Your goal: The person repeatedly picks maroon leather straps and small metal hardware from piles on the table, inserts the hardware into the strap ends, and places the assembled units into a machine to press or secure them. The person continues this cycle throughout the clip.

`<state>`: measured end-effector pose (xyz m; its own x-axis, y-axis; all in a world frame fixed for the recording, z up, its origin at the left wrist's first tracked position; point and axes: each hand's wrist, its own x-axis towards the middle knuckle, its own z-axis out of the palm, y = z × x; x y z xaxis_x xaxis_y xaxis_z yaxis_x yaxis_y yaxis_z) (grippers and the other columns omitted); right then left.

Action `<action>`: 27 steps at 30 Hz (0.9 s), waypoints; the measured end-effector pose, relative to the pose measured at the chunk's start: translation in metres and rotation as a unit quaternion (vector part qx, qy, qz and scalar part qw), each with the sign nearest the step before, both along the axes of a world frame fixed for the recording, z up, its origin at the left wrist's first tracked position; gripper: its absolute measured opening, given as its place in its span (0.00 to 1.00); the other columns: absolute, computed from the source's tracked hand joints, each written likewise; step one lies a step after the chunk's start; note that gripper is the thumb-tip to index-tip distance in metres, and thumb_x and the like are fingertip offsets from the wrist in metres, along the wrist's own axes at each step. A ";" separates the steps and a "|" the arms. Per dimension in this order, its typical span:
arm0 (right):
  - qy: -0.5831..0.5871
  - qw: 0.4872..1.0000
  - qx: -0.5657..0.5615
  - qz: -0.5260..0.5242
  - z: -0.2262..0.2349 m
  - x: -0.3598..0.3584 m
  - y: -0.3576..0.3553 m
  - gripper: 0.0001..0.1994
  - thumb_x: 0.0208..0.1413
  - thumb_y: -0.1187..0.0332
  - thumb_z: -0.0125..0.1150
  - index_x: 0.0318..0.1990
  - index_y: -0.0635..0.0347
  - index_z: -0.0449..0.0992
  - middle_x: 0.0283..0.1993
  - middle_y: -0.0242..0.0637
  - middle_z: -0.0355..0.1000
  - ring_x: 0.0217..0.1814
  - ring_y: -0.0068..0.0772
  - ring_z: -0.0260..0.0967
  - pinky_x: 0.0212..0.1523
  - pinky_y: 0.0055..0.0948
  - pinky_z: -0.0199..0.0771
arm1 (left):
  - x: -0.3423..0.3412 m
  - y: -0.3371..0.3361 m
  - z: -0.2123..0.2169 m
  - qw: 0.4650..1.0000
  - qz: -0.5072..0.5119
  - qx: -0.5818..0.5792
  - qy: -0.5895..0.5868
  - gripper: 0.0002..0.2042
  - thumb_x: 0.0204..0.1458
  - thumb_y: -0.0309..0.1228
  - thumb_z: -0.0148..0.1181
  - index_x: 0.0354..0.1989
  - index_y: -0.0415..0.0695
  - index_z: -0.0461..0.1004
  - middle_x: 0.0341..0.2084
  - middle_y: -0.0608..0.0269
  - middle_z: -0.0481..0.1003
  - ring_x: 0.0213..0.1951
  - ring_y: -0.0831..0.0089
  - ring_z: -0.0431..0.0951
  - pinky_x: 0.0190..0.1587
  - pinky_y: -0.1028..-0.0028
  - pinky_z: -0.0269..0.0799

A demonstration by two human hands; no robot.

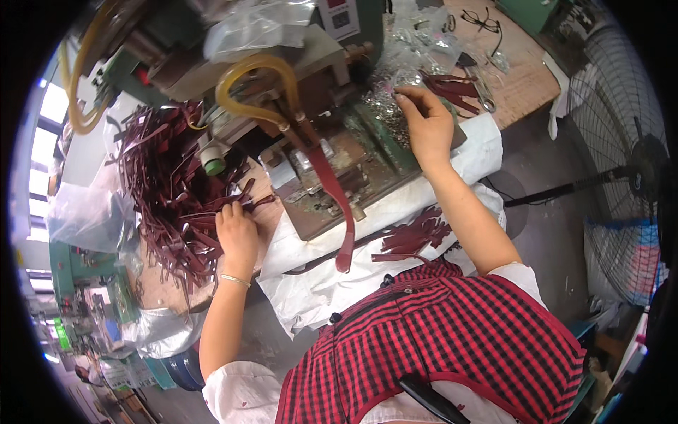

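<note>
My left hand (237, 233) is at the near right edge of a large heap of dark red leather straps (173, 191), its fingers closed on one strap end. Farther right, my right hand (431, 131) hovers at a pile of small shiny metal parts (397, 127). Its thumb and forefinger are pinched together; whatever they hold is too small to make out. Between my hands, one red strap (332, 184) lies in the press machine (304, 205), its wide end hanging over the front edge toward me. A looped yellow air hose (265, 60) runs above that strap.
On the white sheet (296, 297) across my lap lies a bundle of straps (413, 237). More straps (452, 92), eyeglasses (482, 21) and clear plastic bags (431, 42) are at the back right. A large floor fan (621, 155) stands to the right.
</note>
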<state>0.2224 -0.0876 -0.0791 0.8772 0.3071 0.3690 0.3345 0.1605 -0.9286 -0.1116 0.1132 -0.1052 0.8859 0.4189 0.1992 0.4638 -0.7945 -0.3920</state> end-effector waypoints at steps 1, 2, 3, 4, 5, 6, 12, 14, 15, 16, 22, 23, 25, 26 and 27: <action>-0.030 0.999 -0.022 -0.016 0.000 -0.002 -0.007 0.07 0.57 0.74 0.66 0.43 0.62 0.83 0.39 0.34 0.81 0.41 0.21 0.75 0.46 0.22 0.72 | -0.005 0.001 -0.002 1.000 0.016 -0.001 0.002 0.06 0.47 0.28 0.56 0.25 0.42 0.79 0.36 0.58 0.73 0.44 0.59 0.71 0.46 0.64 0.66; -0.067 0.997 -0.034 -0.036 -0.003 -0.001 -0.019 0.07 0.57 0.74 0.66 0.42 0.62 0.83 0.39 0.34 0.81 0.41 0.21 0.75 0.47 0.23 0.73 | -0.003 -0.001 0.001 0.999 0.032 -0.015 -0.002 0.05 0.45 0.30 0.60 0.25 0.42 0.78 0.36 0.57 0.73 0.44 0.59 0.72 0.46 0.62 0.67; -0.103 0.992 -0.047 -0.052 -0.007 0.002 -0.034 0.07 0.57 0.74 0.66 0.42 0.62 0.83 0.40 0.35 0.81 0.41 0.21 0.76 0.47 0.23 0.73 | -0.005 -0.005 0.004 0.996 0.053 -0.051 -0.046 0.05 0.45 0.29 0.61 0.26 0.41 0.79 0.36 0.57 0.74 0.42 0.58 0.74 0.44 0.61 0.69; -0.138 0.986 -0.059 -0.067 -0.010 0.004 -0.049 0.06 0.57 0.74 0.66 0.42 0.62 0.83 0.40 0.35 0.81 0.42 0.22 0.76 0.47 0.23 0.73 | -0.007 -0.011 0.009 0.989 0.076 -0.087 -0.089 0.05 0.44 0.29 0.62 0.28 0.41 0.79 0.37 0.56 0.75 0.41 0.58 0.75 0.43 0.60 0.71; -0.109 0.987 -0.083 -0.082 -0.012 0.001 -0.062 0.07 0.57 0.75 0.66 0.42 0.62 0.84 0.41 0.36 0.81 0.43 0.23 0.76 0.47 0.24 0.73 | -0.013 -0.016 0.011 0.974 0.083 -0.120 -0.172 0.06 0.45 0.28 0.63 0.30 0.40 0.80 0.36 0.56 0.76 0.38 0.58 0.76 0.41 0.62 0.72; -0.082 0.992 -0.077 -0.053 -0.011 -0.004 -0.066 0.07 0.56 0.75 0.66 0.42 0.63 0.84 0.41 0.36 0.81 0.43 0.23 0.76 0.47 0.24 0.74 | -0.015 -0.022 0.014 0.951 0.091 -0.153 -0.254 0.07 0.45 0.26 0.64 0.32 0.39 0.80 0.36 0.56 0.77 0.35 0.58 0.78 0.39 0.63 0.74; -0.020 0.985 -0.019 0.172 0.060 -0.050 -0.033 0.13 0.54 0.77 0.66 0.48 0.64 0.80 0.41 0.34 0.79 0.43 0.23 0.76 0.48 0.23 0.75 | -0.003 -0.028 0.036 0.617 0.087 -0.542 -0.564 0.03 0.59 0.22 0.62 0.39 0.40 0.75 0.28 0.69 0.76 0.28 0.82 0.75 0.28 0.84 0.66; -0.025 0.977 0.046 0.207 0.066 -0.063 0.003 0.17 0.53 0.78 0.66 0.51 0.66 0.75 0.44 0.35 0.78 0.43 0.23 0.76 0.48 0.23 0.75 | 0.015 -0.031 0.031 0.508 0.060 -0.585 -0.629 0.06 0.60 0.25 0.63 0.42 0.40 0.74 0.29 0.68 0.77 0.31 0.78 0.79 0.30 0.81 0.74; -0.008 0.974 0.036 0.222 0.066 -0.068 0.014 0.19 0.52 0.79 0.65 0.52 0.67 0.72 0.47 0.38 0.77 0.42 0.24 0.76 0.48 0.24 0.75 | 0.021 -0.035 0.030 0.494 0.079 -0.571 -0.651 0.06 0.62 0.26 0.61 0.44 0.38 0.73 0.31 0.62 0.77 0.31 0.70 0.82 0.29 0.77 0.77; 0.028 0.971 0.026 0.238 0.060 -0.072 0.022 0.19 0.51 0.79 0.66 0.52 0.69 0.72 0.43 0.37 0.78 0.42 0.23 0.76 0.46 0.24 0.74 | 0.023 -0.040 0.025 0.455 0.121 -0.573 -0.671 0.07 0.63 0.29 0.61 0.44 0.39 0.74 0.31 0.61 0.78 0.30 0.71 0.82 0.27 0.78 0.76; 0.117 0.960 0.019 0.254 0.072 -0.082 0.019 0.22 0.54 0.79 0.64 0.56 0.69 0.66 0.39 0.35 0.78 0.43 0.21 0.73 0.48 0.21 0.71 | 0.024 -0.044 0.027 0.433 0.072 -0.584 -0.683 0.05 0.65 0.31 0.58 0.42 0.43 0.73 0.35 0.59 0.81 0.31 0.74 0.82 0.26 0.82 0.72; 0.153 0.949 0.035 0.274 0.082 -0.087 0.016 0.22 0.54 0.79 0.64 0.57 0.70 0.66 0.39 0.35 0.78 0.42 0.21 0.73 0.48 0.21 0.71 | 0.028 -0.046 0.038 0.429 0.050 -0.578 -0.692 0.05 0.65 0.30 0.58 0.43 0.43 0.73 0.37 0.58 0.81 0.31 0.74 0.82 0.27 0.81 0.72; 0.182 0.939 0.084 0.281 0.081 -0.093 0.021 0.20 0.54 0.76 0.65 0.54 0.69 0.70 0.35 0.35 0.79 0.40 0.21 0.75 0.44 0.23 0.73 | 0.037 -0.055 0.068 0.413 0.001 -0.566 -0.713 0.07 0.65 0.30 0.57 0.47 0.42 0.72 0.41 0.54 0.81 0.32 0.72 0.82 0.30 0.80 0.74; 0.180 0.942 0.077 0.271 0.084 -0.096 0.019 0.20 0.54 0.76 0.65 0.55 0.69 0.69 0.35 0.35 0.79 0.40 0.21 0.74 0.44 0.23 0.74 | 0.040 -0.068 0.090 0.410 -0.010 -0.553 -0.725 0.10 0.66 0.30 0.55 0.51 0.40 0.71 0.41 0.53 0.81 0.32 0.71 0.81 0.31 0.79 0.74; 0.178 0.946 0.070 0.261 0.091 -0.099 0.015 0.21 0.54 0.76 0.64 0.56 0.69 0.69 0.36 0.35 0.79 0.41 0.21 0.74 0.44 0.23 0.74 | 0.039 -0.076 0.100 0.462 -0.064 -0.518 -0.717 0.10 0.67 0.30 0.54 0.51 0.39 0.72 0.41 0.51 0.81 0.32 0.70 0.81 0.31 0.78 0.75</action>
<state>0.1233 -0.0723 0.0117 0.6955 0.7029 0.1488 -0.1537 0.3479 -0.9249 -0.0726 0.0376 -0.0047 0.1845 0.9104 0.3703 -0.4201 -0.2675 0.8671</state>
